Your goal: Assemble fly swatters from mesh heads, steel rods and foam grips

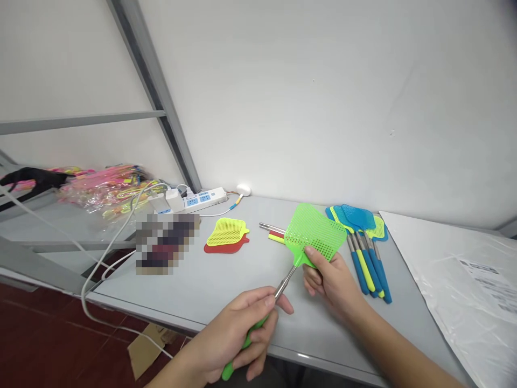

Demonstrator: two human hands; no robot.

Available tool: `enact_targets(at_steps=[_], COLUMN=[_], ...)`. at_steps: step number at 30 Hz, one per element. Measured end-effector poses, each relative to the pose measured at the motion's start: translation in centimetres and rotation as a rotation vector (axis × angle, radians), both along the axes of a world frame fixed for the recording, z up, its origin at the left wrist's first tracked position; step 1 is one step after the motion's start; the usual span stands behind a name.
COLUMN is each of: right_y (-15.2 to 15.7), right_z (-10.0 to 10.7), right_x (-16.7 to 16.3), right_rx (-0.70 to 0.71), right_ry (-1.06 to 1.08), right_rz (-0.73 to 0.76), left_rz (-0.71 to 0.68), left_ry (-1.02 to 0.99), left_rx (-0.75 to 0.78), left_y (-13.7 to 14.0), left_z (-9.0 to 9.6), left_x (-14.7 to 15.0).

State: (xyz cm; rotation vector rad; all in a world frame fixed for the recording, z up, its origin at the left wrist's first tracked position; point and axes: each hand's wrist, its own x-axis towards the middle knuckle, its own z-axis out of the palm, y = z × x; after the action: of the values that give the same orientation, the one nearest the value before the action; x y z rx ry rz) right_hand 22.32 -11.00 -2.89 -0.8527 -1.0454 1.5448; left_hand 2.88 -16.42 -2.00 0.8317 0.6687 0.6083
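In the head view a green fly swatter [315, 231] is held over the near part of the table. My left hand [246, 328] wraps round its green handle, with the thumb at the metal rod [285, 282]. My right hand [329, 277] pinches the green perforated head near its neck. Rod and head meet at the neck; how firmly they are joined I cannot tell. Behind the green head lie loose handles with metal rods [270, 227], partly hidden. To the left, a yellow swatter head [226, 231] overlaps a red one [226, 247].
Several blue and yellow fly swatters [365, 258] lie piled at the right. Beyond them is a white plastic bag [456, 269]. A power strip [205, 199] with cables stands at the back left, near a blurred-out item [165, 242]. Plastic-bagged goods [113, 188] fill the left shelf.
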Motion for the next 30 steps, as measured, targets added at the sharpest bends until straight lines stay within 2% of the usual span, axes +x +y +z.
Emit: enact_targets(at_steps=[5,10,17,22,26,30], right_y=[-0.1,-0.3,-0.6,-0.5,-0.7,-2.1], right_z=[-0.1,0.2,0.1,0.8,1.3,0.9], right_x=[0.1,0.4,0.0,0.5,1.0,1.3], right_rx=[-0.036,-0.091,-0.098,-0.076,-0.087,-0.075], right_ry=[-0.019,-0.008,0.051,0.042,0.036,-0.001], right_rz=[0.110,0.217,0.217,0.242,0.200,0.143], left_rz=[0.034,0.057,0.046,0.055,0.028,-0.029], left_ry=[-0.080,-0.028,0.051,0.097,0.035,-0.042], left_rx=[-0.142,-0.202,-0.183,-0.154,-0.159,-0.177], left_y=[-0.7,-0.9,-0.6,-0.5,-0.1,0.1], left_z=[-0.1,0.0,0.4,0.6,0.7,0.9], left_x=[0.8,0.7,0.2,0.7,1.2,2.7])
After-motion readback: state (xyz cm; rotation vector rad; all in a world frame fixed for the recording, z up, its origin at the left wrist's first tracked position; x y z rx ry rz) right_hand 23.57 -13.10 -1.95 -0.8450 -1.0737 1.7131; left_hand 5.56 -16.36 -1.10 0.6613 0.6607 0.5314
